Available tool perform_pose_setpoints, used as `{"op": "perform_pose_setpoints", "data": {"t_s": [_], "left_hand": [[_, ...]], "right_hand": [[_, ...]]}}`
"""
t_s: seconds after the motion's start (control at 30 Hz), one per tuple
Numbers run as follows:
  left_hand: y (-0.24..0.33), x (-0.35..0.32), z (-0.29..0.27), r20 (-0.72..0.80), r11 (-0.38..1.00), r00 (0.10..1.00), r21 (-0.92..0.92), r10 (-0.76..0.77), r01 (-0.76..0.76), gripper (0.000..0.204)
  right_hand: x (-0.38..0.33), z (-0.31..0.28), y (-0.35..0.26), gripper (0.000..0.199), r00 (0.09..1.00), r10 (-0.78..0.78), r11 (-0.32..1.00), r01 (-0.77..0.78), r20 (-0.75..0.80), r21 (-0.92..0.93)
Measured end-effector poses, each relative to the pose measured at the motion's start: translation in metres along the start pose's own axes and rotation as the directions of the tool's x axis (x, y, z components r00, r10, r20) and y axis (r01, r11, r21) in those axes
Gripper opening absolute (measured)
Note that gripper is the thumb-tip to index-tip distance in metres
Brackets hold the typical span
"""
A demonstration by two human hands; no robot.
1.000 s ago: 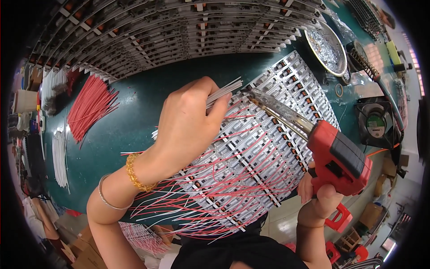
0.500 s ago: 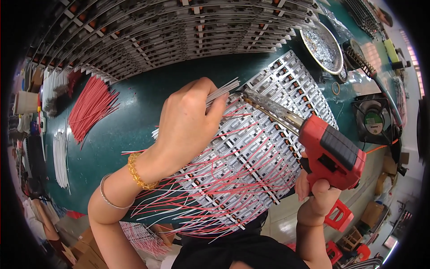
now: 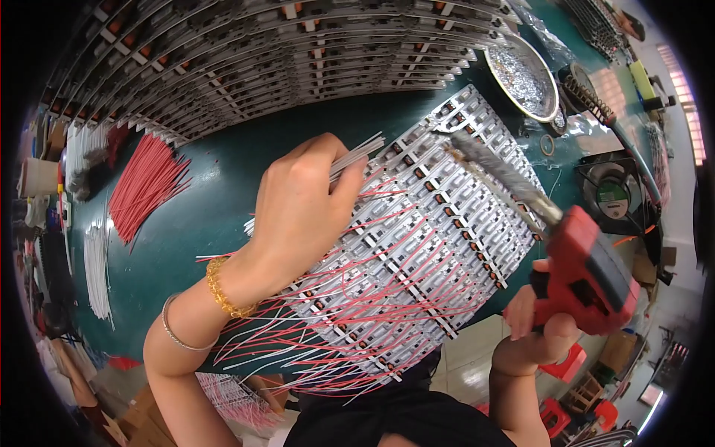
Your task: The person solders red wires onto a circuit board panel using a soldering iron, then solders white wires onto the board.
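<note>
Left hand [image 3: 302,200], grip clamped on thin white wires [image 3: 365,153] by the board panel [image 3: 488,249]; right hand [image 3: 538,344], grip wrapped round a red pistol-shaped tool [image 3: 592,272]!

I watch through the left of two fisheye cameras worn side by side on the wearer's head, facing down over the table [image 3: 212,175]. It sits near enough that the left hand [image 3: 302,190] and right hand [image 3: 557,334] loom large. My wide view reaches from the black clothing [image 3: 357,417] nearby to the row of boards [image 3: 320,67] beyond, edges bending toward a dark rim.
</note>
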State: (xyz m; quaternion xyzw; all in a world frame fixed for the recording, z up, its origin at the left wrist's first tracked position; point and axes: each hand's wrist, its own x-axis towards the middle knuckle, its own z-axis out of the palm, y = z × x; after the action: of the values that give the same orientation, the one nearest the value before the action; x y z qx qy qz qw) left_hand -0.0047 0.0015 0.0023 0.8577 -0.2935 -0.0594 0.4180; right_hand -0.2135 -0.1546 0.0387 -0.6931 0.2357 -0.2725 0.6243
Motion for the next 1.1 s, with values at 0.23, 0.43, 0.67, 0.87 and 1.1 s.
{"op": "perform_pose_setpoints", "data": {"t_s": [0.23,0.43,0.67,0.87,1.1], "left_hand": [[-0.002,-0.005,-0.01,-0.018,0.998,0.998,-0.003,-0.067,0.067,0.017],[-0.006,0.003,-0.011,-0.089,0.988,0.994,-0.149,-0.06,0.046,0.01],[0.008,0.007,-0.036,-0.196,0.993,0.974,-0.013,0.114,-0.118,0.005],[0.004,0.018,-0.06,-0.376,0.951,0.886,0.247,0.271,-0.186,0.005],[0.011,0.006,-0.024,0.059,0.99,0.989,-0.029,0.139,-0.138,0.013]], "right_hand": [[0.043,-0.063,-0.003,0.089,0.891,-0.359,0.922,0.292,0.278,0.255],[0.101,-0.035,0.014,0.036,0.975,-0.116,0.953,0.055,-0.192,-0.299],[0.057,-0.047,0.005,0.051,0.977,-0.198,0.98,0.197,-0.082,-0.017],[-0.008,-0.017,0.008,0.078,0.993,-0.047,0.998,0.051,-0.112,0.036],[-0.017,0.004,0.008,0.089,0.991,0.127,0.989,-0.129,0.033,0.066]]}}
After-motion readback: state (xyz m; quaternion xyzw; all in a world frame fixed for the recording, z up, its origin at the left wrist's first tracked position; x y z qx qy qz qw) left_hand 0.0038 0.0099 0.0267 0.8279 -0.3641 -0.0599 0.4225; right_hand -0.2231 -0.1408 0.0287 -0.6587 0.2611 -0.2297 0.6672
